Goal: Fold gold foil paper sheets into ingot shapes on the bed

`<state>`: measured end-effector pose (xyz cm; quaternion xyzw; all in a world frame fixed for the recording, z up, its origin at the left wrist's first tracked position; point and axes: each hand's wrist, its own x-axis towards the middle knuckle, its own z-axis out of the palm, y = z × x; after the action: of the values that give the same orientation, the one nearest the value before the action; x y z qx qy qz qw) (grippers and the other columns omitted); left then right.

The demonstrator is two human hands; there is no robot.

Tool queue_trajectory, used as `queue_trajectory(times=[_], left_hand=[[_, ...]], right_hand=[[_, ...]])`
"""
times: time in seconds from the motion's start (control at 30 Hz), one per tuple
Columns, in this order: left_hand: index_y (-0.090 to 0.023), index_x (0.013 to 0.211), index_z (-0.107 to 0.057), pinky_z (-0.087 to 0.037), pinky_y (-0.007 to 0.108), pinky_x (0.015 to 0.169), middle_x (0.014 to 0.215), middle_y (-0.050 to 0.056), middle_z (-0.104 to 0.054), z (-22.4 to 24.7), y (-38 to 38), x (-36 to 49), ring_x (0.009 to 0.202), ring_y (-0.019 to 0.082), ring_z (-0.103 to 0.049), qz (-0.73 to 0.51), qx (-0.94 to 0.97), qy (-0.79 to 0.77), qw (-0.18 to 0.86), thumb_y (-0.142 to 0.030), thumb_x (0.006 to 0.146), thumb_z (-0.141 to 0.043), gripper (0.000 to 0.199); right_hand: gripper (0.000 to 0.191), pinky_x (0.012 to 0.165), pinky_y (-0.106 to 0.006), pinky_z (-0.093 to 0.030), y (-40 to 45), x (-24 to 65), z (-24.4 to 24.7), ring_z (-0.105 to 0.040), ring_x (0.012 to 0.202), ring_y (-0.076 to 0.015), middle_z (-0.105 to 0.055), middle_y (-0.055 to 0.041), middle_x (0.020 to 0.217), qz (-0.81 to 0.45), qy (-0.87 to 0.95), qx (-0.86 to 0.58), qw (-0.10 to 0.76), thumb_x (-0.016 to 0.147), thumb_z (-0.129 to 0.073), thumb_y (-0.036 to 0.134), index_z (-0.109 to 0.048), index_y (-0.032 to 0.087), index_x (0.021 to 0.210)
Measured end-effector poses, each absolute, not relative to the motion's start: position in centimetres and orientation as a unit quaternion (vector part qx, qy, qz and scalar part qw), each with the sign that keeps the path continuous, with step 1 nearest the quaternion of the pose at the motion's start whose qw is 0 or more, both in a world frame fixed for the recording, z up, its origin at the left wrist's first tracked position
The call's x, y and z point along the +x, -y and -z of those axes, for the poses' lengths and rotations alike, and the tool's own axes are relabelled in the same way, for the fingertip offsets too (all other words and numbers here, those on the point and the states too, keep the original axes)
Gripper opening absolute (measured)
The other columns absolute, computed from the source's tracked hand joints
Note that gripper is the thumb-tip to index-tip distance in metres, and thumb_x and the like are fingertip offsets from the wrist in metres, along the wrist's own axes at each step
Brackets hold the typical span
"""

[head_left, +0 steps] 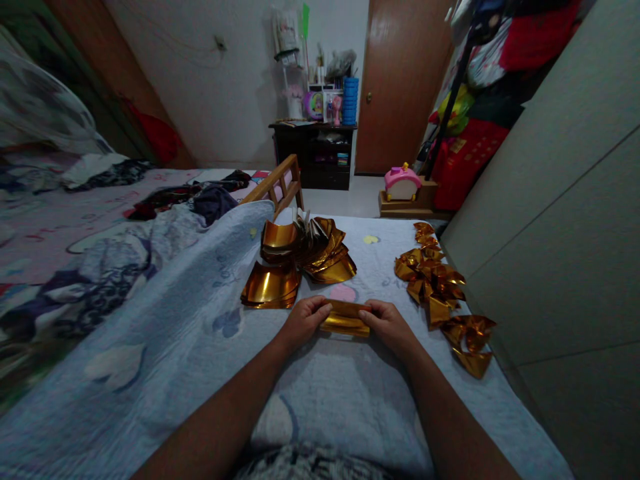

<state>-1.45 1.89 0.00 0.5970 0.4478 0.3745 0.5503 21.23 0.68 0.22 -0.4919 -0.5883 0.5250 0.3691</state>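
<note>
Between my two hands is a folded strip of gold foil paper (345,319), held level above the bed. My left hand (306,319) grips its left end, thumb on top. At the right end, my right hand (387,323) pinches it the same way. Just beyond lie stacks of flat gold foil sheets (273,283), fanned and slightly curled, with more gold sheets (333,257) beside them. Along the right side of the bed sit several folded gold foil pieces (435,283), and a nearer one (470,340) has an open hollow in it.
A light blue patterned blanket (190,347) covers the bed under everything. Grey panels (550,253) rise at the bed's right edge. Rumpled clothes (200,203) lie to the left. Farther off are a wooden rail (280,180), a dark cabinet (313,160) and a pink toy (403,183).
</note>
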Motion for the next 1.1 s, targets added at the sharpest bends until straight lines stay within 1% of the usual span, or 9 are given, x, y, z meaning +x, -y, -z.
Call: queue_trajectory(times=[0.23, 0.5, 0.73, 0.93, 1.1], left_hand=[[-0.015, 0.077, -0.067, -0.042, 0.022, 0.058, 0.068, -0.001, -0.057, -0.05, -1.85, -1.40, 0.064, 0.011, -0.051, -0.389, 0.594, -0.463, 0.531, -0.046, 0.084, -0.067, 0.032], [-0.014, 0.083, -0.070, -0.043, 0.022, 0.060, 0.073, 0.001, -0.061, 0.20, -1.89, -1.48, 0.067, 0.012, -0.054, -0.388, 0.592, -0.462, 0.534, -0.043, 0.086, -0.065, 0.030], [-0.014, 0.086, -0.072, -0.047, 0.023, 0.063, 0.076, 0.003, -0.065, 0.53, -1.92, -1.50, 0.070, 0.014, -0.058, -0.390, 0.572, -0.458, 0.557, -0.048, 0.085, -0.066, 0.034], [-0.013, 0.087, -0.072, -0.045, 0.022, 0.062, 0.076, 0.002, -0.063, 0.67, -1.97, -1.60, 0.068, 0.012, -0.056, -0.384, 0.584, -0.457, 0.550, -0.046, 0.087, -0.064, 0.034], [-0.013, 0.084, -0.071, -0.042, 0.022, 0.059, 0.073, 0.001, -0.060, 0.78, -2.02, -1.64, 0.067, 0.012, -0.054, -0.382, 0.595, -0.461, 0.537, -0.046, 0.088, -0.062, 0.035]], right_hand=[[0.025, 0.059, -0.026, -0.034, -0.70, 21.19, -0.11, -0.046, 0.062, -0.0134, -0.053, 0.0029, 0.062, -0.522, 0.588, -0.491, 0.375, 0.078, -0.064, 0.042, -0.062, 0.019, 0.069], [0.026, 0.061, -0.026, -0.036, -0.72, 21.34, 0.15, -0.048, 0.064, -0.0143, -0.054, 0.0013, 0.067, -0.517, 0.589, -0.501, 0.366, 0.080, -0.062, 0.043, -0.063, 0.018, 0.071], [0.025, 0.060, -0.026, -0.035, -0.67, 21.33, -0.13, -0.046, 0.064, -0.0140, -0.053, 0.0020, 0.065, -0.508, 0.598, -0.499, 0.367, 0.078, -0.063, 0.042, -0.060, 0.019, 0.068], [0.023, 0.059, -0.025, -0.036, -0.66, 21.29, -0.31, -0.046, 0.063, -0.0136, -0.053, 0.0018, 0.065, -0.510, 0.600, -0.498, 0.364, 0.079, -0.062, 0.040, -0.062, 0.018, 0.070], [0.024, 0.059, -0.025, -0.035, -0.63, 21.23, -0.46, -0.046, 0.062, -0.0131, -0.053, 0.0024, 0.064, -0.503, 0.608, -0.498, 0.361, 0.078, -0.060, 0.039, -0.061, 0.018, 0.069]])
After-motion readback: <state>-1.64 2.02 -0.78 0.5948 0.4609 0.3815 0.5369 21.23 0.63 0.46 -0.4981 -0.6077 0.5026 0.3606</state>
